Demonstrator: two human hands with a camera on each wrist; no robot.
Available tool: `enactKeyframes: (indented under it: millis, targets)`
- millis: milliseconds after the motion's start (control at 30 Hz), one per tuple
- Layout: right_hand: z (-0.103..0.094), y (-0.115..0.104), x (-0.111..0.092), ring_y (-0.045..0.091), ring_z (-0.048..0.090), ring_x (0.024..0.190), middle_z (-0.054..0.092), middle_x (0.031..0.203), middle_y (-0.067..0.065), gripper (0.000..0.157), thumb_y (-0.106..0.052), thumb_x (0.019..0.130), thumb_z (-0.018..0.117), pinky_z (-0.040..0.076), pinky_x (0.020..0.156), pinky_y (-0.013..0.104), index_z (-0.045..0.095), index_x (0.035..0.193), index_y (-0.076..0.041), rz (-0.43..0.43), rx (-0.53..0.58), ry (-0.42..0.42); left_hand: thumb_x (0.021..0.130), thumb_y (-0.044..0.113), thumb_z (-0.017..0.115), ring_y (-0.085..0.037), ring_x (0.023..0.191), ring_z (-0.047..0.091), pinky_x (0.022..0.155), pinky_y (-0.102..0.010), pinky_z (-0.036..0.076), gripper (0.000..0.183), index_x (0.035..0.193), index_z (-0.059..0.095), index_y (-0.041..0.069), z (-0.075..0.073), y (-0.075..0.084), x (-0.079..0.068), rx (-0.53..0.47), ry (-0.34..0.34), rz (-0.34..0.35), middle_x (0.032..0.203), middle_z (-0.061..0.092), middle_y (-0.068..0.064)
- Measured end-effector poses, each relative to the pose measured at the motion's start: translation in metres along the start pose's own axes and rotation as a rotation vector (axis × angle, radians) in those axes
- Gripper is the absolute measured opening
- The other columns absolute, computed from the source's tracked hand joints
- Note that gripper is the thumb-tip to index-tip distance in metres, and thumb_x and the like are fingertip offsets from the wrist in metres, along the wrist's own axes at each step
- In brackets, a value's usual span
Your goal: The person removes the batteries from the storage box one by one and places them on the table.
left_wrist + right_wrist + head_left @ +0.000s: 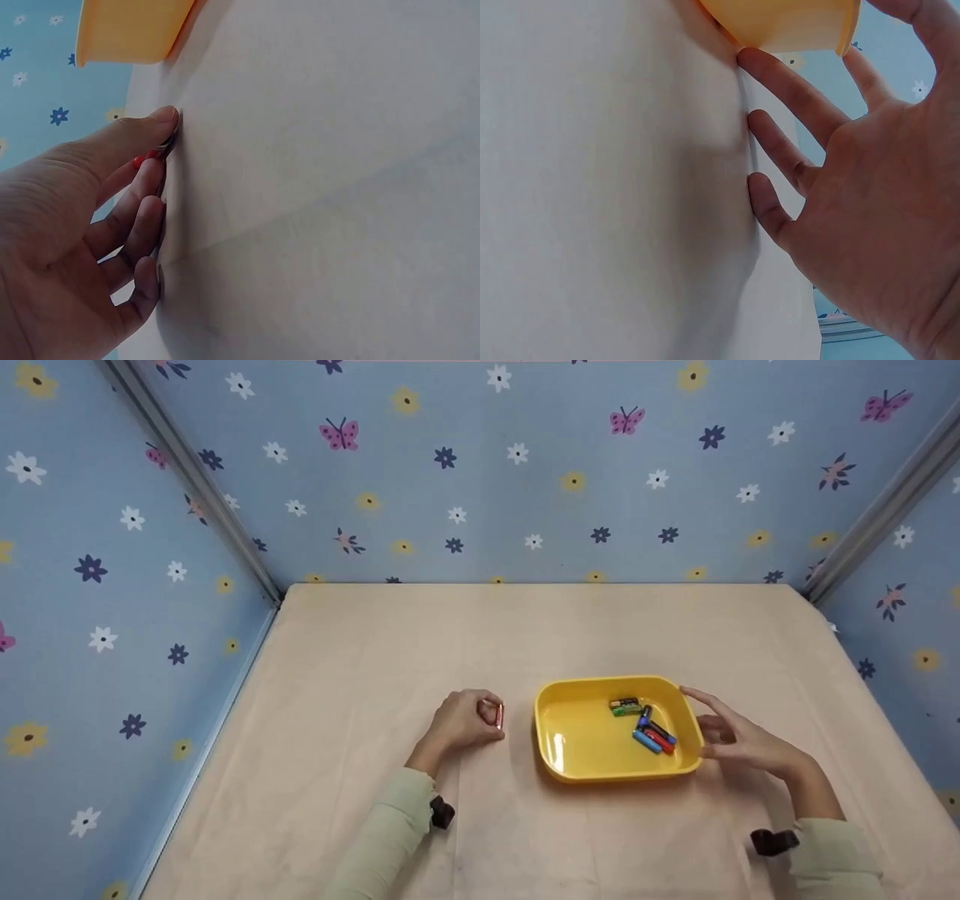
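My left hand [466, 718] pinches a small red battery [499, 716] between thumb and fingers, low over the cloth to the left of a yellow tray [585, 772]. In the left wrist view the battery [152, 155] is mostly hidden by the fingers, and its red side and a shiny end show. Inside the tray, toward its right half, lie several batteries: a green battery [628, 710], a light blue battery [646, 742], a red one and dark ones among them. At the tray's right side, my right hand [750, 742] touches the rim with spread, relaxed fingers.
A beige cloth [360, 660] covers the table. Blue flowered panels [517, 510] stand at the back and both sides, joined by grey metal posts [202, 472]. Dark wrist cameras [442, 812] sit on both light green sleeves [390, 825].
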State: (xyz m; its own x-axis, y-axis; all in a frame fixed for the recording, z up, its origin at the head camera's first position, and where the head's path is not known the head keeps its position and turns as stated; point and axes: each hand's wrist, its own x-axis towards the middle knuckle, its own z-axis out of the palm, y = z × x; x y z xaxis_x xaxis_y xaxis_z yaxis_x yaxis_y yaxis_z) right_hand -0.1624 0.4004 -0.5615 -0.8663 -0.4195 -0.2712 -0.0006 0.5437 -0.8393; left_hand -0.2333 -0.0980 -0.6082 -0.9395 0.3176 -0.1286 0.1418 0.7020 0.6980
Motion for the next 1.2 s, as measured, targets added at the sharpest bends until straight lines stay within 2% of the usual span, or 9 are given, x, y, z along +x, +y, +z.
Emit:
enactKeyframes:
  millis: [100, 233, 467, 600, 700, 800, 900, 1000, 1200]
  targets:
    - [-0.001, -0.002, -0.001, 0.060, 0.049, 0.156, 0.053, 0.170, 0.031, 0.106, -0.031, 0.100, 0.079, 0.039, 0.119, 0.088, 0.012, 0.182, -0.023, -0.005, -0.012, -0.011, 0.084, 0.019, 0.099, -0.014, 0.089, 0.065, 0.096, -0.042, 0.059, 0.050, 0.130, 0.082, 0.010, -0.009, 0.019, -0.009, 0.001, -0.008, -0.045, 0.095, 0.078, -0.001]
    - [-0.006, -0.007, -0.002, 0.063, 0.044, 0.158, 0.050, 0.170, 0.032, 0.114, -0.029, 0.097, 0.085, 0.036, 0.119, 0.090, 0.010, 0.182, -0.022, -0.010, -0.027, -0.042, 0.084, 0.018, 0.099, -0.014, 0.088, 0.065, 0.096, -0.041, 0.058, 0.050, 0.130, 0.081, 0.011, -0.011, 0.021, -0.010, -0.012, -0.014, -0.067, 0.094, 0.077, 0.000]
    - [-0.010, -0.011, -0.001, 0.063, 0.041, 0.161, 0.047, 0.173, 0.031, 0.121, -0.030, 0.094, 0.089, 0.034, 0.120, 0.090, 0.007, 0.183, -0.024, 0.013, -0.037, -0.067, 0.081, 0.019, 0.098, -0.013, 0.082, 0.065, 0.082, -0.033, 0.055, 0.049, 0.127, 0.082, 0.015, -0.006, 0.000, 0.000, -0.027, -0.025, -0.001, 0.087, 0.073, 0.007]
    - [-0.010, -0.010, 0.000, 0.064, 0.040, 0.161, 0.046, 0.174, 0.032, 0.120, -0.028, 0.094, 0.089, 0.033, 0.120, 0.091, 0.007, 0.183, -0.023, 0.005, -0.035, -0.068, 0.081, 0.019, 0.099, -0.012, 0.084, 0.068, 0.086, -0.035, 0.057, 0.051, 0.129, 0.082, 0.015, -0.009, 0.003, 0.000, -0.042, -0.046, -0.018, 0.089, 0.077, 0.005]
    - [-0.009, -0.010, 0.000, 0.064, 0.040, 0.161, 0.046, 0.174, 0.033, 0.119, -0.026, 0.095, 0.088, 0.031, 0.121, 0.091, 0.007, 0.183, -0.023, -0.005, -0.033, -0.073, 0.081, 0.022, 0.099, -0.008, 0.084, 0.068, 0.091, -0.036, 0.058, 0.052, 0.130, 0.082, 0.019, -0.003, -0.005, 0.005, -0.025, -0.048, -0.027, 0.088, 0.077, 0.009]
    - [-0.009, -0.010, 0.000, 0.065, 0.040, 0.161, 0.046, 0.173, 0.033, 0.118, -0.024, 0.095, 0.088, 0.029, 0.121, 0.092, 0.008, 0.183, -0.023, -0.012, -0.034, -0.072, 0.078, 0.030, 0.101, -0.004, 0.082, 0.066, 0.090, -0.034, 0.058, 0.055, 0.129, 0.082, 0.026, 0.007, -0.025, 0.017, -0.010, -0.044, -0.011, 0.086, 0.075, 0.016]
    - [-0.008, -0.010, 0.000, 0.065, 0.039, 0.161, 0.044, 0.175, 0.033, 0.118, -0.024, 0.096, 0.088, 0.029, 0.121, 0.092, 0.008, 0.183, -0.023, -0.011, -0.033, -0.073, 0.078, 0.034, 0.101, -0.005, 0.083, 0.067, 0.091, -0.035, 0.058, 0.059, 0.133, 0.080, 0.026, 0.008, -0.032, 0.021, -0.011, -0.070, -0.014, 0.087, 0.075, 0.016]
    - [-0.008, -0.009, 0.000, 0.065, 0.039, 0.161, 0.044, 0.175, 0.033, 0.118, -0.024, 0.096, 0.088, 0.028, 0.120, 0.093, 0.008, 0.183, -0.024, -0.001, -0.034, -0.075, 0.079, 0.034, 0.102, -0.007, 0.083, 0.068, 0.092, -0.033, 0.057, 0.065, 0.139, 0.078, 0.024, 0.002, -0.031, 0.022, -0.006, -0.110, -0.022, 0.088, 0.077, 0.014]
    - [-0.008, -0.009, -0.002, 0.064, 0.038, 0.162, 0.043, 0.175, 0.033, 0.119, -0.026, 0.096, 0.088, 0.029, 0.120, 0.093, 0.007, 0.183, -0.025, 0.015, -0.038, -0.075, 0.082, 0.032, 0.103, -0.014, 0.086, 0.068, 0.095, -0.036, 0.058, 0.068, 0.143, 0.075, 0.017, -0.025, -0.010, 0.012, 0.027, -0.129, -0.010, 0.092, 0.078, 0.006]
